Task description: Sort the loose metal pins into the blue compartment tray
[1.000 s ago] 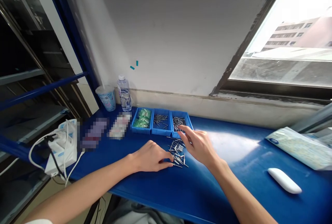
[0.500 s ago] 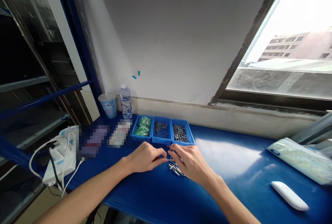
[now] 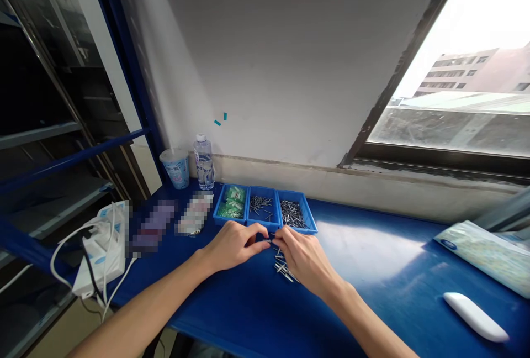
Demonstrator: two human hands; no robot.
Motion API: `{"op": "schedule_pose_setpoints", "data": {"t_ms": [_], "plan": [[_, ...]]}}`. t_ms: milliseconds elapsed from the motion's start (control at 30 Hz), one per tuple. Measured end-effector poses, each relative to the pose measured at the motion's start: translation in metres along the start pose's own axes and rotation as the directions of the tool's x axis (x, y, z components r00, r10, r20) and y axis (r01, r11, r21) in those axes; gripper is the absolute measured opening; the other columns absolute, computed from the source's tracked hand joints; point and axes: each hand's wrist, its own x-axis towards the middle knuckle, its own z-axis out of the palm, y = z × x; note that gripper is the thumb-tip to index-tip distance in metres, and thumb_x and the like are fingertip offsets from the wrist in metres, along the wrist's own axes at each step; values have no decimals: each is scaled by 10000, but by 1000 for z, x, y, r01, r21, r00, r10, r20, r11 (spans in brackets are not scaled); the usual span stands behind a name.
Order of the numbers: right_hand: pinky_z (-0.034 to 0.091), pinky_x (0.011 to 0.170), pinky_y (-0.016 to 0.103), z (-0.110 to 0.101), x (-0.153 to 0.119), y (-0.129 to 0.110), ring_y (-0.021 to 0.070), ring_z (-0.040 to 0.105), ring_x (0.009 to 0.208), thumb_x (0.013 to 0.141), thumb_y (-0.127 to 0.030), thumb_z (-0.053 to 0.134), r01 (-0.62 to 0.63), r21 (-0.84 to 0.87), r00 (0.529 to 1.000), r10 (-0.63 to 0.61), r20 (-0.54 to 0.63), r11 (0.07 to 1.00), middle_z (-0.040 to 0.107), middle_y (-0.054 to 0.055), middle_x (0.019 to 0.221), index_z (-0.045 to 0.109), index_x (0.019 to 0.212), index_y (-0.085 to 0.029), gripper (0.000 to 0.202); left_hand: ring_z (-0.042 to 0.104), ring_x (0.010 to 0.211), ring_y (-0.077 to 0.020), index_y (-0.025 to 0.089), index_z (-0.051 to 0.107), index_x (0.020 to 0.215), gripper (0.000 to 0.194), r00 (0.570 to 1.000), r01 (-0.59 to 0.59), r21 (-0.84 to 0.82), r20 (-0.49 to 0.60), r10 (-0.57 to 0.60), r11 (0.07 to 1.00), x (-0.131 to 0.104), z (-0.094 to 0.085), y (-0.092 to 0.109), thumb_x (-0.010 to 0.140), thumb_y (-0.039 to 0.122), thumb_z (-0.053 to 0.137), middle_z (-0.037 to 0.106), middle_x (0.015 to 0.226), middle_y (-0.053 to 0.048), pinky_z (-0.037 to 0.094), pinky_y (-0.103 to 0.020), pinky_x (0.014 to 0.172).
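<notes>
My left hand [image 3: 237, 245] is closed in a pinch, with a small metal pin [image 3: 267, 241] at the tips of its thumb and forefinger. Just to the right, my right hand [image 3: 301, 254] is also closed in a pinch, its fingertips almost meeting those of the left. A thin dark rod shows at its tips, mostly hidden by the fingers. Below and partly behind the right hand lies a loose pile of shiny metal pins [image 3: 284, 272] on the blue tabletop [image 3: 232, 308].
Behind the hands are three joined blue bins: one with green-and-clear packets [image 3: 232, 203], one with thin dark pins [image 3: 260, 203], one full of metal pins [image 3: 292, 213]. A bottle [image 3: 204, 164], cup [image 3: 176, 170] and power strip [image 3: 101, 253] are left; a white case [image 3: 476, 316] and tissue pack [image 3: 484, 256] right.
Both hands have moved up slightly, toward the bins, and their fingertips have come closer together. The whole view has shifted a little, so objects sit farther right.
</notes>
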Motion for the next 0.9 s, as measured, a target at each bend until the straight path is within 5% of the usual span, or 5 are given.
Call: {"op": "schedule_pose_setpoints", "data": {"t_ms": [567, 767, 900], "plan": [[282, 491, 272, 2, 2, -16, 112, 512, 469, 1168, -377, 310, -64, 7, 997, 64, -52, 998, 621, -17, 666, 521, 813, -223, 441, 628, 586, -128, 223, 777, 1092, 206, 997, 58, -130, -40, -64, 990, 1, 5, 0, 1010, 364, 651, 728, 693, 30, 477, -235, 646], [295, 516, 273, -5, 6, -17, 102, 411, 472, 1154, -375, 385, 106, 100, 981, -88, -172, 989, 519, -30, 597, 481, 724, -224, 466, 663, 697, -155, 199, 766, 931, 125, 997, -49, -86, -58, 44, 995, 1, 7, 0, 959, 256, 658, 728, 789, -13, 497, -256, 697], [424, 599, 270, -26, 7, -50, 137, 554, 614, 1133, -212, 325, 163, 256, 984, -138, -113, 953, 629, 26, 735, 615, 875, -207, 388, 657, 732, -159, 185, 738, 911, 97, 998, -59, -118, -39, 55, 991, 2, 5, -1, 931, 187, 643, 719, 835, -26, 501, -257, 698]]}}
